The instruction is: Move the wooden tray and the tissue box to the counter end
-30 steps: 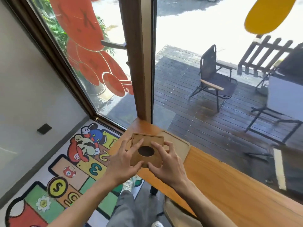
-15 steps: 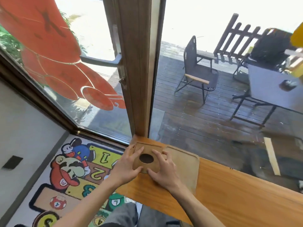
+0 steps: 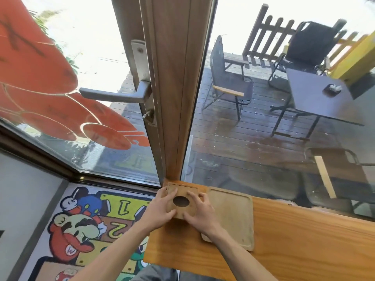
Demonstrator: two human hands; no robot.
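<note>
As two bare forearms reach in from the near edge, the left hand (image 3: 160, 209) and right hand (image 3: 199, 213) close on opposite sides of the box (image 3: 182, 200), a small wooden tissue holder with a dark oval opening in its top. Fingers of each hand curl over the top face and thumbs press the near side, so both hands have a firm hold on it; whether its base already rests on the wood or is just above it cannot be told from this angle. No tissue shows in the opening.

Just right of the box, and touching or almost touching it, the tray (image 3: 231, 218) lies flat on the counter (image 3: 294, 240), empty, its raised rim running from the near side to the far edge by the glass. Neither hand is on it.

Box and tray both sit at the left end of the counter, where the orange-brown top stops above a cartoon floor mat (image 3: 81, 224). Immediately beyond the box rises the post (image 3: 174, 98) of the door frame, with a metal handle (image 3: 113, 96) to its left. Through the glass, farther off, a deck holds a chair (image 3: 227, 82) and a dark table (image 3: 318, 94).

By this showing the tray looks placed, and the box is at its spot; what remains seems to be letting go and perhaps squaring the box against the tray.
</note>
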